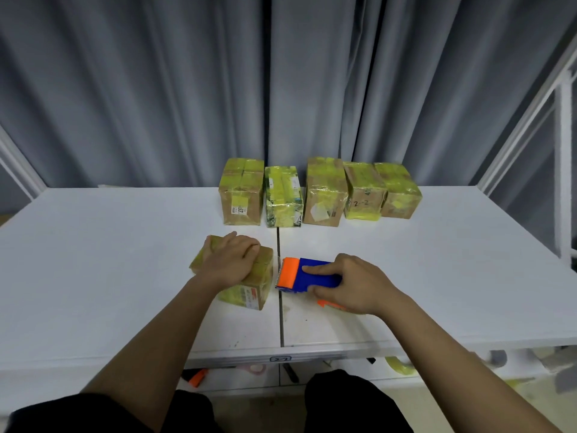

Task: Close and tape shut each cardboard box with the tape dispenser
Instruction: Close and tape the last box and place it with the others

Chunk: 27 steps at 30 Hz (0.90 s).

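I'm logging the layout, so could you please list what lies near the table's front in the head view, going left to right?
Left hand pressing the yellow-taped cardboard box → blue and orange tape dispenser → right hand gripping it.

Matt brown cardboard boxes (pixel 324 195) at twelve o'clock wear glossy yellow tape; plastic dispenser (pixel 307 275); smooth white worktop (pixel 109 260); grey cloth curtain (pixel 218 89).

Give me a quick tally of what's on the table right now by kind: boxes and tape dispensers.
Cardboard boxes in the back row: 5
Cardboard box under the left hand: 1
Tape dispenser gripped by the right hand: 1
Total: 7
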Each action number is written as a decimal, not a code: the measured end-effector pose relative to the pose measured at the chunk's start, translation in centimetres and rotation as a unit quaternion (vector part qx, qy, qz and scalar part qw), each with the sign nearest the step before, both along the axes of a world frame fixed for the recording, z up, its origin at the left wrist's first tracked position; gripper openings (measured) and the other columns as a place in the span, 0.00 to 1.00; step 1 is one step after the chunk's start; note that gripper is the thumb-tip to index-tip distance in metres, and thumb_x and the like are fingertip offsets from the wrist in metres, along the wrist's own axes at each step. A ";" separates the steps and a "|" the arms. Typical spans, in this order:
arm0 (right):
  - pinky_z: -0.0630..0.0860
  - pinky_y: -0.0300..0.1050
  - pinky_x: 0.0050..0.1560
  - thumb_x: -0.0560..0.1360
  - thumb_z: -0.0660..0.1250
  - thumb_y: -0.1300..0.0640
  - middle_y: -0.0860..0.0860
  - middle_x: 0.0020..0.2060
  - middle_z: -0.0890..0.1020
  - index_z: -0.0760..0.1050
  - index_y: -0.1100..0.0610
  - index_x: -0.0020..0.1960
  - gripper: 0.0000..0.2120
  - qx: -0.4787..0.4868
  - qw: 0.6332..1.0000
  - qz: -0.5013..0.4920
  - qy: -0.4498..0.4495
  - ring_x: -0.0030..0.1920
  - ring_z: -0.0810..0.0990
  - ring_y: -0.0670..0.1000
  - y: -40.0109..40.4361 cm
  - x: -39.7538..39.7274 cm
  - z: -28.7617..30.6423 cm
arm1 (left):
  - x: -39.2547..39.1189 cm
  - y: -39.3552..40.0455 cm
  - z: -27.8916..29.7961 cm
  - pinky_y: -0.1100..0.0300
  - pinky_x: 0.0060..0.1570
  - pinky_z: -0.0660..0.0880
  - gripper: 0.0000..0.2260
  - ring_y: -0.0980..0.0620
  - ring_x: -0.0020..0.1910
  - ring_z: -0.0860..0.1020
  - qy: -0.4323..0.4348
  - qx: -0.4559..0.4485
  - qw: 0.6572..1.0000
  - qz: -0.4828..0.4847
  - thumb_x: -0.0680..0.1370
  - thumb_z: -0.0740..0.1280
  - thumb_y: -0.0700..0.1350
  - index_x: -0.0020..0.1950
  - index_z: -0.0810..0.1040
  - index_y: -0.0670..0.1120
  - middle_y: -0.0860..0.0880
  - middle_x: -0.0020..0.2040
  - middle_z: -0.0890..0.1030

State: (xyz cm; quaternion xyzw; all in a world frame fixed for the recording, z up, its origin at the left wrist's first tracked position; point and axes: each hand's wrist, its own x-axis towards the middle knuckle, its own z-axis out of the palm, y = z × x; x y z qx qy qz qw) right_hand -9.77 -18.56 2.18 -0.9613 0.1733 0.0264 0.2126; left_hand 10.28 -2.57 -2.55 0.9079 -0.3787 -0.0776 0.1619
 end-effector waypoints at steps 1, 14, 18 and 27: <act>0.68 0.37 0.40 0.74 0.67 0.39 0.41 0.42 0.70 0.74 0.37 0.64 0.19 0.043 0.998 -0.022 -0.027 0.44 0.72 0.44 -0.2 0.0 -0.4 | -0.3 0.0 -0.2 0.42 0.72 0.44 0.14 0.54 0.72 0.60 -0.015 0.008 1.000 0.010 0.81 0.47 0.59 0.59 0.69 0.61 0.58 0.66 0.70; 0.78 0.48 0.55 0.72 0.66 0.36 0.44 0.63 0.78 0.69 0.40 0.69 0.27 0.122 0.987 -0.073 -0.074 0.55 0.78 0.47 -2.4 -0.7 -1.2 | -1.0 0.5 -0.8 0.44 0.67 0.54 0.35 0.52 0.64 0.68 -0.137 -0.004 0.990 0.038 0.68 0.36 0.69 0.60 0.71 0.56 0.55 0.61 0.74; 0.78 0.47 0.54 0.72 0.66 0.36 0.44 0.61 0.79 0.69 0.41 0.70 0.28 0.100 0.991 -0.068 -0.061 0.54 0.78 0.47 -2.3 -0.6 -0.5 | -0.8 0.4 -0.8 0.44 0.68 0.54 0.35 0.52 0.64 0.67 -0.131 0.004 0.991 0.039 0.68 0.36 0.70 0.60 0.71 0.57 0.55 0.62 0.73; 0.75 0.45 0.55 0.71 0.66 0.34 0.45 0.63 0.77 0.70 0.42 0.69 0.29 0.076 0.996 -0.056 -0.004 0.57 0.77 0.48 -2.5 -0.7 2.0 | -0.8 0.2 -0.3 0.45 0.69 0.51 0.29 0.53 0.66 0.65 -0.095 0.025 0.995 0.025 0.72 0.41 0.70 0.60 0.69 0.58 0.56 0.63 0.71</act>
